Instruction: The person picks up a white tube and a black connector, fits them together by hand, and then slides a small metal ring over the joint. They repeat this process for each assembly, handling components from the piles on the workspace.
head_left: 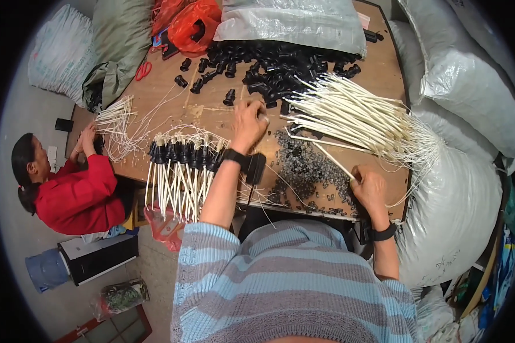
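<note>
My right hand [369,186] is closed on the near end of a cream sleeved wire [335,162], which slants up and left over small translucent clips [312,171]. My left hand [249,122] is closed beside the black plastic sockets [263,80] strewn at the table's back. What its fingers hold, if anything, is hidden. A thick bundle of cream sleeved wires [355,117] lies to the right, its thin bare leads trailing off the edge. By my left forearm, a row of sleeved wires with black sockets fitted [180,154] hangs over the front edge.
A person in red [74,194] sits at the left, hands on another wire bundle [117,120]. Red scissors [143,70] and a red plastic bag [194,28] lie at the back left. Large woven sacks [452,211] crowd the right side. A black block-shaped thing [256,168] stands near my left wrist.
</note>
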A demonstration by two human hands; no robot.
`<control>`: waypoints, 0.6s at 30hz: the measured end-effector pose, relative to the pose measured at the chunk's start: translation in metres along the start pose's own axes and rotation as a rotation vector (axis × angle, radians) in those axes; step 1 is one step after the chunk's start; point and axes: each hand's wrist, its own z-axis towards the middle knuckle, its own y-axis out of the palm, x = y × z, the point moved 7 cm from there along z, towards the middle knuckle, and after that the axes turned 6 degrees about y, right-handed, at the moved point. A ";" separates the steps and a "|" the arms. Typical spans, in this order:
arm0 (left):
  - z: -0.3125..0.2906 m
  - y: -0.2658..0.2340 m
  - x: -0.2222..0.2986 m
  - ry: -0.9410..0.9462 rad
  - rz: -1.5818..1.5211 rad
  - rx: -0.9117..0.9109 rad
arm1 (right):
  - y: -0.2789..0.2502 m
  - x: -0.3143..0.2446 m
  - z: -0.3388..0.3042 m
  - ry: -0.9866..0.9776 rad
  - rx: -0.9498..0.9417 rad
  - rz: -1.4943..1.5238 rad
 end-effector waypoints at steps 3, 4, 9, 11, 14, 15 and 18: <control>-0.022 -0.012 0.010 -0.121 0.072 -0.105 | -0.002 -0.015 0.007 -0.081 0.058 0.101; -0.028 -0.019 0.016 -0.130 0.078 -0.100 | -0.007 -0.027 0.011 -0.158 0.087 0.169; -0.057 -0.025 0.039 -0.133 -0.277 -0.062 | -0.005 -0.057 0.013 -0.229 -0.055 0.427; -0.063 -0.026 0.045 -0.101 -0.309 -0.078 | 0.000 -0.062 0.010 -0.244 -0.089 0.494; -0.075 -0.012 0.042 -0.187 -0.497 -0.183 | 0.002 -0.075 0.002 -0.329 -0.121 0.643; -0.076 -0.011 0.042 -0.192 -0.497 -0.177 | 0.000 -0.077 0.000 -0.335 -0.126 0.642; -0.076 -0.015 0.085 0.322 -0.113 -0.184 | 0.002 -0.087 -0.008 -0.477 -0.121 0.276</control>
